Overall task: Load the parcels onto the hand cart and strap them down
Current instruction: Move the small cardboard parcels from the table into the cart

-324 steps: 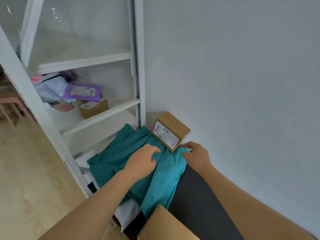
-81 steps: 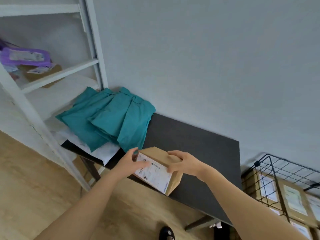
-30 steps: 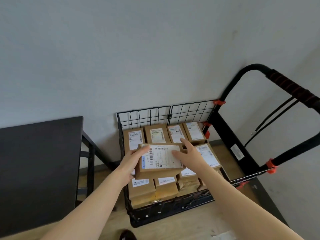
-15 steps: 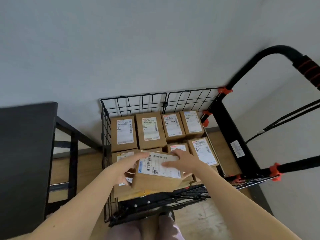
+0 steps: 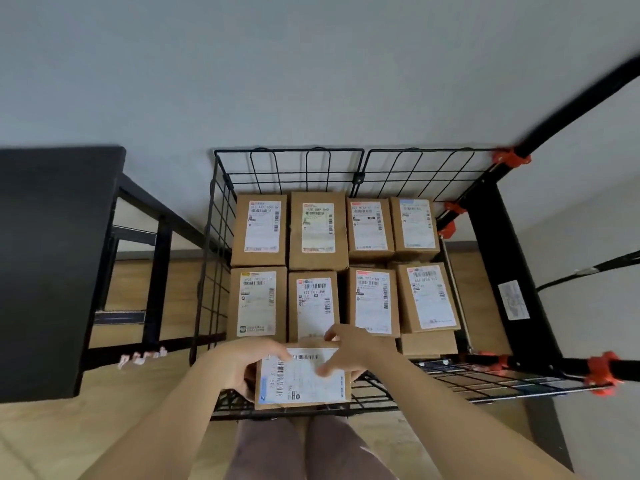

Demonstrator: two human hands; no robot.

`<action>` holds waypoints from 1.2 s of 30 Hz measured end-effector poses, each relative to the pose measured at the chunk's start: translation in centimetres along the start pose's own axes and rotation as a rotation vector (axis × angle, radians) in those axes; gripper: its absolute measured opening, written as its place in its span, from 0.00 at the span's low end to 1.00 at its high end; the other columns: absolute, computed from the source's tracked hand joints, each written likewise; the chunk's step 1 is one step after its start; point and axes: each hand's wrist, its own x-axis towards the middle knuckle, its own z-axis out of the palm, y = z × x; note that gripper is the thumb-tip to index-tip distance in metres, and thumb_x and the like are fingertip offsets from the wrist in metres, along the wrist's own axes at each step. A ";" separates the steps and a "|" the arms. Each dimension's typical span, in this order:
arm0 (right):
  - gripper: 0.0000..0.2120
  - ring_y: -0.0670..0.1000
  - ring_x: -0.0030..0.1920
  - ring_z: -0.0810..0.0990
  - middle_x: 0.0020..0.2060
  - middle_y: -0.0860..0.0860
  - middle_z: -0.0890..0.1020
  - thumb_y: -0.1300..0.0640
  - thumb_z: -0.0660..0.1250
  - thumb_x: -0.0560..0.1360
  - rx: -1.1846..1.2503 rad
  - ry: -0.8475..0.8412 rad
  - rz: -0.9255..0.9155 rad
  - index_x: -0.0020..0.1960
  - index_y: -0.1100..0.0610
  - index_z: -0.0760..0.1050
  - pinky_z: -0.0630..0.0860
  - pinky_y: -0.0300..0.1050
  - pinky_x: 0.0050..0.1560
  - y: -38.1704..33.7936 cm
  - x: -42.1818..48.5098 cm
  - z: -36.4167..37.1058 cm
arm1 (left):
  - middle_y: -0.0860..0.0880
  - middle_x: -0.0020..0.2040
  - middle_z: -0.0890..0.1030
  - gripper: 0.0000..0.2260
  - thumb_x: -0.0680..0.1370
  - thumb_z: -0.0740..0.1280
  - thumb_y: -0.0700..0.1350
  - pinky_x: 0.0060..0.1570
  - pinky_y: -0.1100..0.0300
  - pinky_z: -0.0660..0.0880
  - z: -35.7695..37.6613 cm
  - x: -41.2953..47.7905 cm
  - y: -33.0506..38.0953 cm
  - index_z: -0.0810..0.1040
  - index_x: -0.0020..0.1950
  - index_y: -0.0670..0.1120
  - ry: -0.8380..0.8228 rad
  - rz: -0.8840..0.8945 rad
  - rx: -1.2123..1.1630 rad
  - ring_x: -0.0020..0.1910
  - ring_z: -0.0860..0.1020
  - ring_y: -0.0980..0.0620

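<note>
Holding a labelled parcel (image 5: 304, 379) at the near edge of the hand cart (image 5: 291, 168), a person stands over the wire basket with both hands on the box. The left hand (image 5: 239, 365) grips the parcel's left side, thumb over the top and fingers tucked beneath. The right hand (image 5: 353, 351) lies on the label with its fingers spread, pressing rather than gripping, though blur softens them. Eight loaded parcels (image 5: 318, 233) fill the basket beyond in two rows, labels up. The new box touches the near row and appears to sit partly over the front wire rim. A black table (image 5: 52, 254) stands to the left, well clear of the load.

The risk lies at that rim: let go before the box is fully seated, it could tip back over the edge toward the person's legs and onto the wooden floor (image 5: 41, 438). The left fingers under it could also be pinched against the wire as it drops. One box on the right looks raised on another (image 5: 427, 344); an uneven top layer could leave a strap slack over the lower parcels. No strap can be made out with certainty.
</note>
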 end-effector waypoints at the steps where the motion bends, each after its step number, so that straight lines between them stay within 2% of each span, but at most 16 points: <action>1: 0.32 0.55 0.51 0.81 0.63 0.53 0.72 0.56 0.75 0.68 0.013 -0.020 0.011 0.69 0.52 0.66 0.82 0.47 0.49 -0.1 0.3 0.0 | 0.40 0.55 0.78 0.13 0.72 0.70 0.40 0.61 0.43 0.71 -0.2 0.1 0.2 0.74 0.55 0.43 0.008 -0.001 0.042 0.56 0.75 0.41; 4: 0.35 0.56 0.52 0.82 0.66 0.54 0.69 0.56 0.76 0.68 -0.009 -0.078 0.020 0.71 0.53 0.65 0.82 0.47 0.50 -0.5 0.8 -0.5 | 0.40 0.57 0.76 0.19 0.72 0.69 0.41 0.58 0.43 0.73 -0.8 0.2 0.6 0.71 0.62 0.43 0.018 -0.009 0.149 0.58 0.73 0.40; 7: 0.35 0.57 0.54 0.81 0.68 0.54 0.68 0.56 0.75 0.69 -0.033 -0.109 0.026 0.72 0.54 0.64 0.81 0.48 0.51 -0.9 0.9 -1.1 | 0.41 0.56 0.76 0.21 0.72 0.70 0.44 0.57 0.43 0.74 -0.9 0.5 0.8 0.70 0.63 0.44 0.001 -0.027 0.163 0.58 0.74 0.40; 11: 0.32 0.56 0.52 0.82 0.64 0.55 0.75 0.54 0.74 0.71 -0.039 -0.133 0.074 0.71 0.56 0.66 0.81 0.48 0.53 -0.6 1.1 -2.1 | 0.40 0.60 0.77 0.29 0.68 0.74 0.58 0.62 0.42 0.71 -0.2 1.4 1.2 0.73 0.61 0.43 -0.019 -0.048 0.118 0.60 0.74 0.40; 13: 0.28 0.56 0.52 0.83 0.60 0.56 0.78 0.54 0.72 0.72 -0.044 -0.149 0.103 0.69 0.57 0.68 0.81 0.47 0.52 -0.6 1.1 -2.6 | 0.41 0.60 0.77 0.32 0.68 0.73 0.61 0.62 0.41 0.71 0.2 1.7 1.6 0.72 0.63 0.42 -0.019 -0.049 0.151 0.60 0.74 0.40; 20: 0.24 0.58 0.54 0.82 0.60 0.59 0.78 0.56 0.71 0.74 -0.090 -0.180 0.201 0.67 0.58 0.70 0.81 0.48 0.53 0.5 0.9 -5.0 | 0.39 0.58 0.78 0.26 0.72 0.70 0.58 0.56 0.43 0.76 1.1 2.2 2.8 0.73 0.62 0.42 -0.070 -0.021 0.149 0.57 0.77 0.39; 26: 0.25 0.56 0.52 0.82 0.64 0.57 0.75 0.52 0.69 0.75 -0.086 -0.143 0.206 0.69 0.58 0.68 0.81 0.47 0.52 0.9 1.6 -4.2 | 0.43 0.52 0.80 0.13 0.78 0.64 0.51 0.55 0.44 0.76 1.8 3.0 2.5 0.77 0.54 0.43 -0.036 -0.020 0.190 0.53 0.78 0.42; 29: 0.26 0.54 0.50 0.82 0.62 0.55 0.75 0.48 0.66 0.76 -0.134 -0.052 0.191 0.71 0.57 0.66 0.81 0.46 0.53 1.5 2.1 -2.9 | 0.42 0.62 0.77 0.17 0.79 0.63 0.54 0.63 0.40 0.70 2.8 4.2 1.9 0.74 0.60 0.43 -0.008 -0.020 0.159 0.63 0.73 0.41; 32: 0.28 0.53 0.49 0.81 0.57 0.55 0.76 0.46 0.66 0.76 -0.110 0.017 0.197 0.71 0.57 0.64 0.80 0.46 0.54 2.5 2.9 -2.0 | 0.41 0.73 0.66 0.26 0.77 0.66 0.55 0.62 0.42 0.71 2.7 4.2 1.9 0.68 0.70 0.42 -0.034 -0.004 0.134 0.72 0.63 0.38; 34: 0.28 0.53 0.48 0.81 0.51 0.54 0.76 0.45 0.67 0.75 -0.101 0.050 0.217 0.68 0.60 0.66 0.80 0.45 0.53 2.8 3.5 -1.6 | 0.39 0.72 0.66 0.28 0.77 0.68 0.49 0.57 0.47 0.76 2.2 4.3 2.1 0.63 0.73 0.41 -0.028 0.021 0.209 0.69 0.68 0.38; 36: 0.24 0.53 0.50 0.81 0.47 0.53 0.76 0.45 0.66 0.75 -0.163 0.079 0.231 0.62 0.61 0.69 0.78 0.43 0.49 2.7 4.2 -0.9 | 0.36 0.66 0.73 0.29 0.76 0.69 0.45 0.51 0.52 0.80 2.2 4.6 2.0 0.61 0.73 0.39 0.058 0.076 0.417 0.61 0.76 0.41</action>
